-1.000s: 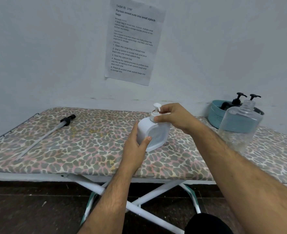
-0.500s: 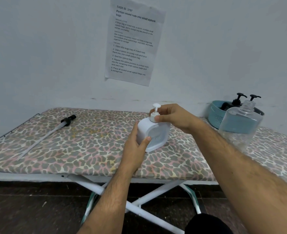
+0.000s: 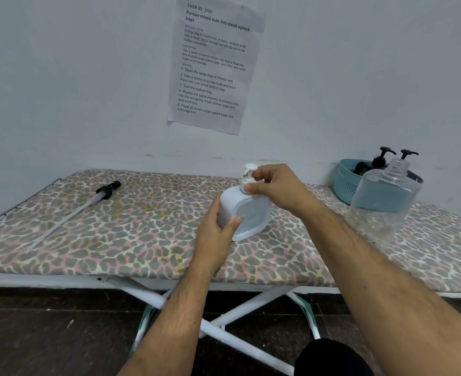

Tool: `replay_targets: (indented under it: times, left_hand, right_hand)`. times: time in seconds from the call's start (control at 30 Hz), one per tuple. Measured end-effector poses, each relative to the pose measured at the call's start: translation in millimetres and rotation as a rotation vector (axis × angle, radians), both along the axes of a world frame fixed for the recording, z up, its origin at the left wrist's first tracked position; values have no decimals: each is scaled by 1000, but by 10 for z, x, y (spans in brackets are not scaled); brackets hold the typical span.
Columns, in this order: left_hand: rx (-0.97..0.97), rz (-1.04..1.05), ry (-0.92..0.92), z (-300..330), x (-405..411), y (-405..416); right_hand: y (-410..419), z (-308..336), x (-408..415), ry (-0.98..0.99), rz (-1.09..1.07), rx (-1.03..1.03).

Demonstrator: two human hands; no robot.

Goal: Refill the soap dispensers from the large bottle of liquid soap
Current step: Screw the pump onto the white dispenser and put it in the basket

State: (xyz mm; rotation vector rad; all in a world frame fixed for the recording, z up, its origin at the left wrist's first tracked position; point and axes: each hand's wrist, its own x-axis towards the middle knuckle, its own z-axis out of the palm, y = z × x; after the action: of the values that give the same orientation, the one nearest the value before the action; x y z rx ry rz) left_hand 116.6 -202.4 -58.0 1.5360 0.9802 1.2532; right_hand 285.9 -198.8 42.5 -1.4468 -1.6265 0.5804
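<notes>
A white soap dispenser (image 3: 247, 213) stands on the leopard-print ironing board (image 3: 131, 234), slightly tilted. My left hand (image 3: 218, 234) grips its body from the left side. My right hand (image 3: 275, 189) pinches the collar of its white pump head (image 3: 249, 172) from the right. The large clear soap bottle (image 3: 383, 199) stands uncapped at the right, apart from both hands, with liquid in its lower part. Its long pump with a black cap and clear tube (image 3: 88, 203) lies on the board at the far left.
A blue basket (image 3: 344, 183) at the back right holds two dark dispensers with black pumps (image 3: 381, 158). A printed sheet (image 3: 213, 63) hangs on the wall behind. The board's front edge runs close to me, with white crossed legs below.
My right hand's fingers have shifted around the pump collar, and the pump head shows more clearly above them. The dispenser and left hand stay in place.
</notes>
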Motion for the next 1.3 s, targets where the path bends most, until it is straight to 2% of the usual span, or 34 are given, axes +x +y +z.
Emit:
replay_targets:
  times: [0.17,0.63,0.9,1.1,1.3]
  left_hand:
    - [22,-1,-5,-7,6,-2]
    - [38,2,-20,-30,1,15]
    - [26,-33,11,8,19,20]
    - [-54,-75,-112,149,3,67]
    - [29,-174,-172,631,148,225]
  right_hand:
    - [1,-85,-99,-26,-149,9]
    - [-82,-101,-230,-131,-332,69]
    - [-113,14,-191,-179,-228,-4]
    - [-236,170,14,68,16,-238]
    - [-194,557,353,4,43,-269]
